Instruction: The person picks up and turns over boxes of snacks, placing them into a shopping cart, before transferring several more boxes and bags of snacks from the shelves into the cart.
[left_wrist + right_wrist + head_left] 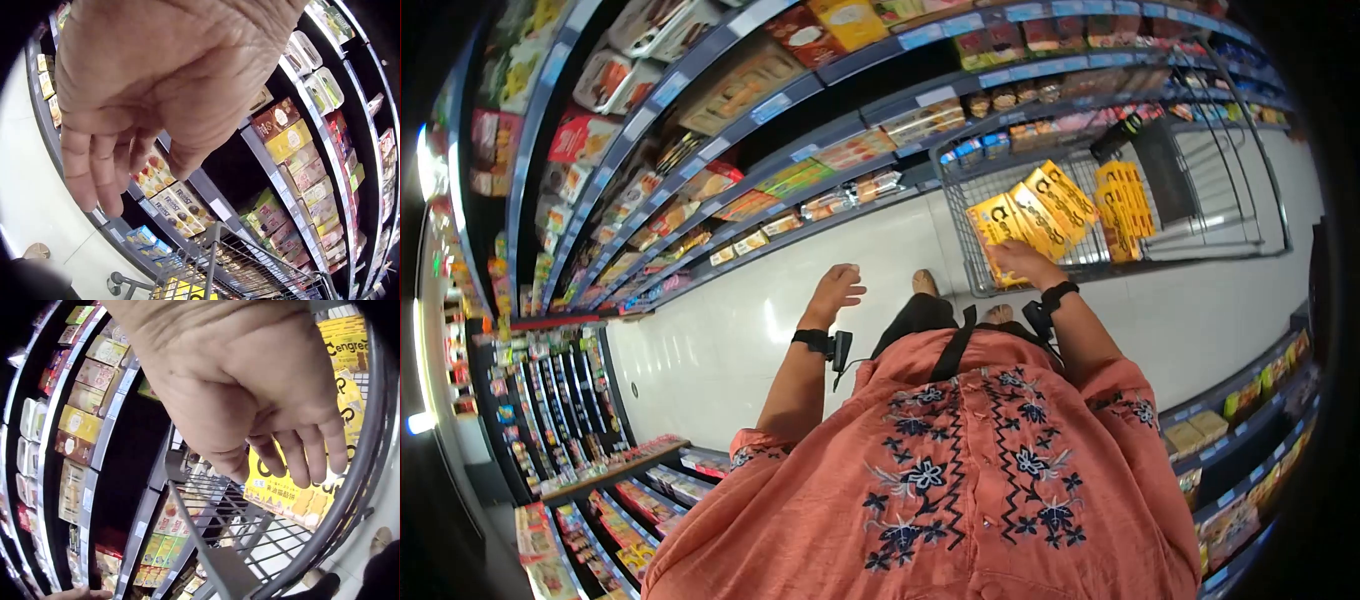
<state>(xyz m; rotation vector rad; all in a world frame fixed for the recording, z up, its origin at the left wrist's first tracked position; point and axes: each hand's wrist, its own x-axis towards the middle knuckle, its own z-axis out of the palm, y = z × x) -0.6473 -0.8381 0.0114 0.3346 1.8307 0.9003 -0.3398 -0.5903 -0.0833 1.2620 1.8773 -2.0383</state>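
Here at the yellow boxes (1062, 203) in the cart (231, 575)!
Stretching loose-fingered right hand (1025, 262) over one; holding relaxed left hand (836, 290) out above the floor (700, 370).

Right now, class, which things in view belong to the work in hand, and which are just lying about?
Part of the work:
yellow boxes, inside the shopping cart
right hand, over the boxes
left hand, holding nothing

Just around it:
shelves
other packaged goods on those shelves
pale floor
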